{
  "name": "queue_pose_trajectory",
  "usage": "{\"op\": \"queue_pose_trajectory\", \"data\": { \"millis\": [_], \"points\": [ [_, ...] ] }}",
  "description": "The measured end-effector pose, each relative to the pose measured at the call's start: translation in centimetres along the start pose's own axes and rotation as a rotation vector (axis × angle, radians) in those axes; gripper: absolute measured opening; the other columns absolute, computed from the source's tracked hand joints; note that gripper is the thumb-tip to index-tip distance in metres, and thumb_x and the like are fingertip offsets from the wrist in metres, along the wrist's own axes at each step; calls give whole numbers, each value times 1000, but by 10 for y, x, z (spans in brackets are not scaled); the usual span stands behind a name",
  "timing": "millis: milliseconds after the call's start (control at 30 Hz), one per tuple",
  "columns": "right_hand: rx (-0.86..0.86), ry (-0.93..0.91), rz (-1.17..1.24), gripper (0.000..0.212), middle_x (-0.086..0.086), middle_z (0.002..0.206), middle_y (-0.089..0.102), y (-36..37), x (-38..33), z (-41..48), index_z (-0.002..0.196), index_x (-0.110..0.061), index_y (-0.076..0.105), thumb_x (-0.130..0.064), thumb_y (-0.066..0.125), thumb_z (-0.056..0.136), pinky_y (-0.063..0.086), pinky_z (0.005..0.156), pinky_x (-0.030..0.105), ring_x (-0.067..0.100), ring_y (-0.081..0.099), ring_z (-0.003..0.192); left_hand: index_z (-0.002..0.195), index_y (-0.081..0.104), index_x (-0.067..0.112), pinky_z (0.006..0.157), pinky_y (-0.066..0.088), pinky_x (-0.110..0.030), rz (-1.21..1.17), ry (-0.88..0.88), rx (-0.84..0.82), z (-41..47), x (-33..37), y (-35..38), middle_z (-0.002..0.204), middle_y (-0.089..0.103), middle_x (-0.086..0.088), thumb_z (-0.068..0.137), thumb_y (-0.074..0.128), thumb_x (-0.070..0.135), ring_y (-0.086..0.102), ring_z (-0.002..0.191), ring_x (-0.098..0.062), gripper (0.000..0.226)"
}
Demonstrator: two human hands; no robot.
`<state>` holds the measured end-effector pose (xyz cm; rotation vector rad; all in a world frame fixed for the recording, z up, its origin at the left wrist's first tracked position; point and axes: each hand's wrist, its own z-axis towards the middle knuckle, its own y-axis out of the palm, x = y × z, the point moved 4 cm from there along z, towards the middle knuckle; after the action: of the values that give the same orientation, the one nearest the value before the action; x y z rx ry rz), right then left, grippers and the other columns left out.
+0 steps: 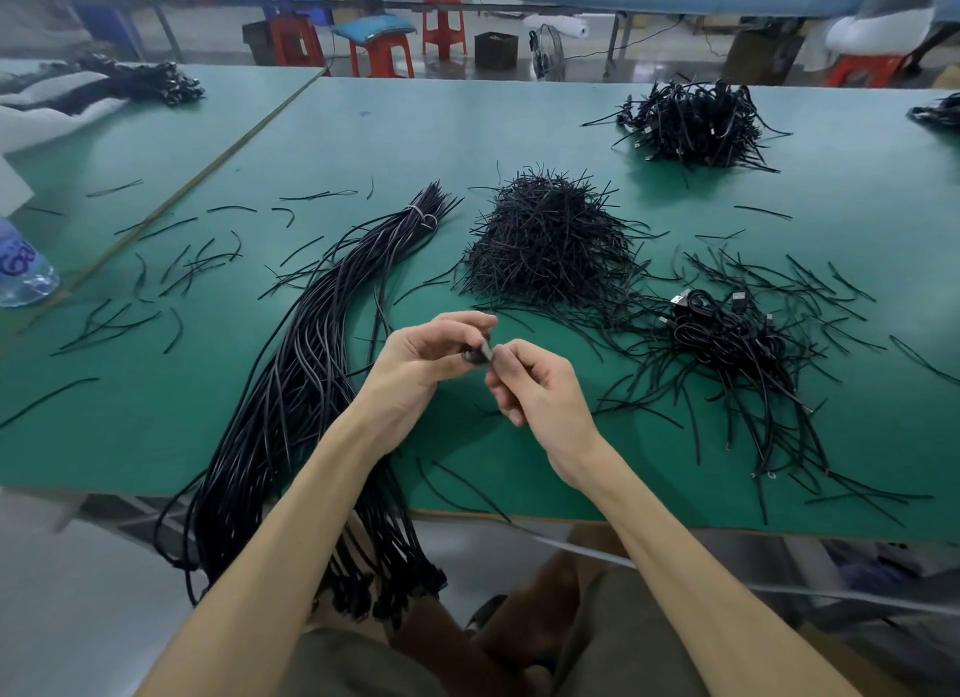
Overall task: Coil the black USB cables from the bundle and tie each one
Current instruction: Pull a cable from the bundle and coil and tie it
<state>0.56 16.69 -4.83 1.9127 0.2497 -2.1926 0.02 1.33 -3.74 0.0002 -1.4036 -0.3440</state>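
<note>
On the green table (519,124), at left, the long bundle of black USB cables (311,363) droops over the near edge beneath the left forearm. Left hand (421,363) and right hand (540,384), raised at centre with fingers curled, together pinch a small black cable piece with a grey plug (479,354). Rightward: heap of short black ties (550,244), pile of coiled black cables (727,343).

Cable bundle (311,363) left of tie pile (545,239).
</note>
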Motion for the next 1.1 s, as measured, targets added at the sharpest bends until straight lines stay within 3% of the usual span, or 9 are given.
{"op": "queue_pose_trajectory", "data": {
  "millis": [167, 367, 500, 567, 700, 800, 900, 1000, 1100],
  "points": [
    [0, -6, -32, 32, -4, 60, 49, 0, -1, 0, 80, -4, 58, -18, 50, 107, 33, 46, 20, 10, 41, 51, 63, 75, 25, 113, 39, -38, 258, 82, 107, -1, 5, 1, 135, 63, -1, 80, 67, -18, 50, 136, -13, 47],
    [-8, 31, -62, 32, 0, 60, 50, 2, -2, -2, 80, -5, 60, -19, 50, 107, 33, 45, 21, 10, 40, 52, 62, 73, 37, 106, 30, -23, 654, 207, 340, -1, 7, -5, 124, 60, 12, 79, 73, -9, 49, 114, -21, 49],
    [-2, 40, -71, 32, 0, 60, 48, 2, -3, -2, 79, -4, 58, -19, 50, 107, 31, 47, 26, 12, 39, 53, 61, 74, 33, 82, 44, -26, 437, 137, 272, 1, 1, -4, 100, 60, 5, 84, 63, -17, 57, 94, -12, 56],
    [9, 37, -78, 33, 2, 59, 48, 1, -4, -3, 78, -4, 57, -18, 50, 107, 31, 47, 27, 15, 38, 53, 66, 76, 30, 83, 47, -24, 337, 103, 227, 0, 0, -3, 95, 66, 5, 90, 58, -14, 63, 93, -9, 53],
    [5, 35, -82, 34, 2, 59, 48, 2, -4, -3, 76, -8, 58, -21, 51, 107, 32, 47, 26, 16, 38, 52, 97, 75, 17, 84, 50, -43, 205, -49, 235, 0, -8, -4, 99, 75, -3, 96, 59, 19, 68, 90, -18, 16],
    [6, 31, -80, 33, 0, 59, 50, 2, -3, -3, 79, -8, 60, -21, 50, 107, 33, 46, 24, 13, 40, 53, 116, 68, 15, 79, 55, -39, 253, -139, 189, 0, -15, -2, 106, 75, -4, 85, 73, 46, 69, 92, -17, 44],
    [18, 38, -64, 31, 1, 62, 50, 1, -1, -2, 85, 2, 60, -17, 50, 107, 33, 45, 21, 10, 42, 54, 125, 68, 14, 80, 56, -26, 226, -110, 48, 1, -14, 3, 113, 76, -5, 89, 79, 33, 69, 99, -17, 42],
    [22, 35, -37, 32, 0, 61, 48, 0, 0, -1, 80, -3, 59, -18, 51, 107, 33, 45, 20, 8, 41, 52, 124, 72, 16, 100, 52, -32, 139, -11, 24, 1, -9, -2, 120, 73, -7, 90, 73, 13, 65, 113, -21, 33],
    [19, 40, -3, 32, -2, 60, 48, -1, 0, -1, 79, -7, 59, -20, 51, 107, 32, 45, 21, 9, 40, 51, 110, 77, 22, 102, 47, -32, 162, 58, 29, 0, -5, -4, 123, 70, -4, 93, 63, -3, 62, 117, -21, 33]
  ]
}}
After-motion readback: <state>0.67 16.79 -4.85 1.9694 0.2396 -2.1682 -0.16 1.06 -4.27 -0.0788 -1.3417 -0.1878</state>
